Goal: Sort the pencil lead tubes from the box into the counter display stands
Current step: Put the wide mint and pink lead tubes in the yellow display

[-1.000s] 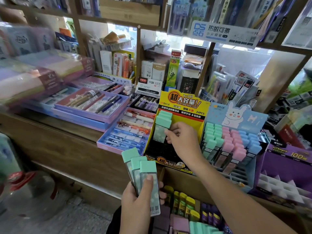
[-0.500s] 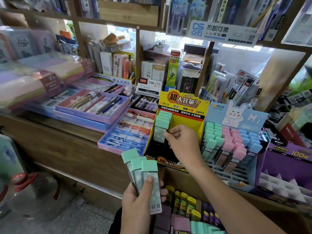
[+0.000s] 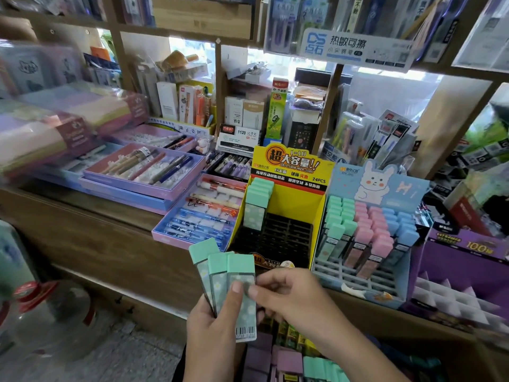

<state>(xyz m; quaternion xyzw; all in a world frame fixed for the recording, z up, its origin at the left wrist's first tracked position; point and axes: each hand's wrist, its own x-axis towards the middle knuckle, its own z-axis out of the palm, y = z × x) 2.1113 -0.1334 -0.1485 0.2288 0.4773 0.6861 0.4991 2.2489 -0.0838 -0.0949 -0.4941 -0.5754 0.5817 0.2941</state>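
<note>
Left hand (image 3: 212,334) grips three fanned tubes (image 3: 228,274); right hand (image 3: 289,296) pinches the front one's right edge. The yellow stand (image 3: 286,172) has open slots (image 3: 283,235).

We log left stand (image 3: 278,235) just beside right stand (image 3: 358,277) on the worktop (image 3: 115,213), pen trays (image 3: 143,172) left of both, box (image 3: 371,312) below in front, tubes (image 3: 239,271) before left stand.
</note>
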